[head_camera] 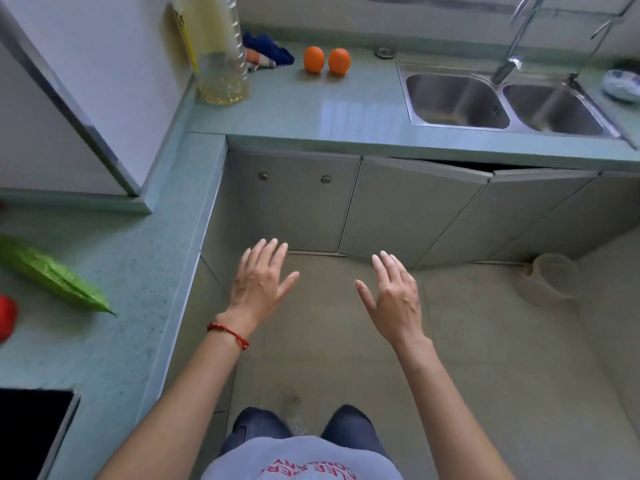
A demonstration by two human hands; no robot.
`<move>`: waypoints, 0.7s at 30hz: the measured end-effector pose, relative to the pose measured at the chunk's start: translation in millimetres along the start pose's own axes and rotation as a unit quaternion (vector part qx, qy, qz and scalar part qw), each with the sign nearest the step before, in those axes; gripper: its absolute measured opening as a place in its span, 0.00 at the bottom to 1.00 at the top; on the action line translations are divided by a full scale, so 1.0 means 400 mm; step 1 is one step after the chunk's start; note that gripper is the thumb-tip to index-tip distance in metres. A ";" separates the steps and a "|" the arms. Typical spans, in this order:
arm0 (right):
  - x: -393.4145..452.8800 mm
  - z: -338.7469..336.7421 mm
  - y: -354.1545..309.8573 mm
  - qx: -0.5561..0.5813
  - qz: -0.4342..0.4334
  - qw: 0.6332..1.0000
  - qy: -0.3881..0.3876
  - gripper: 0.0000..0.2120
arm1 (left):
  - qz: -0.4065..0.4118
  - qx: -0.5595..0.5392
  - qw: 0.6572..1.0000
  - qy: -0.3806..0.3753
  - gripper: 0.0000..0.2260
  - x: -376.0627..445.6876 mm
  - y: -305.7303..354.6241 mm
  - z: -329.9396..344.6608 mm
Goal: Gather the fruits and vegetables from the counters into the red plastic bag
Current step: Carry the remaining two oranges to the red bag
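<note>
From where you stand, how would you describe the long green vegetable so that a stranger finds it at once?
Start at the white fridge on the left and come down to the counter in front of it. The long green vegetable lies there on a slant. It alone is bumpy, ridged and pointed; the red item beside it is smooth.

Green counter [311, 109]; two oranges [314, 59]; gourd [52, 273]

red obj [7, 320] cut by left edge, blurry, bowl [621, 85] cut at right edge
</note>
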State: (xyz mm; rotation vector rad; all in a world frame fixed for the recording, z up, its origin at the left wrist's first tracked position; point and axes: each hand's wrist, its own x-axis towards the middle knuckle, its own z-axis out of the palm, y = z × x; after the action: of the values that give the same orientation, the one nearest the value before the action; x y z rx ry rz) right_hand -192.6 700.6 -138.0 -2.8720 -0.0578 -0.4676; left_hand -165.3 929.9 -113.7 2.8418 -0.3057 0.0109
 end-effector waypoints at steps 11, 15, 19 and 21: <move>0.462 0.141 0.108 -0.003 -0.005 1.000 -0.011 0.26 | 0.008 0.030 1.000 -0.003 0.27 0.473 -0.021 0.034; 0.644 0.173 0.157 0.002 -0.015 1.000 -0.015 0.26 | -0.013 0.012 1.000 0.006 0.29 0.650 -0.011 0.030; 0.816 0.189 0.197 0.001 -0.032 0.999 -0.016 0.26 | -0.016 0.022 0.999 0.037 0.25 0.809 -0.004 0.009; 0.887 0.201 0.208 0.006 -0.033 0.999 -0.020 0.27 | -0.015 0.027 0.999 0.044 0.25 0.876 -0.009 0.004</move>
State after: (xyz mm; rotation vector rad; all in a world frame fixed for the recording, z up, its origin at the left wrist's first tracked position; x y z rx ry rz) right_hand 174.8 639.2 -117.8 -2.8749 -0.1617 -0.4210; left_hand 177.8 860.2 -103.1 2.8878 -0.2478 0.1411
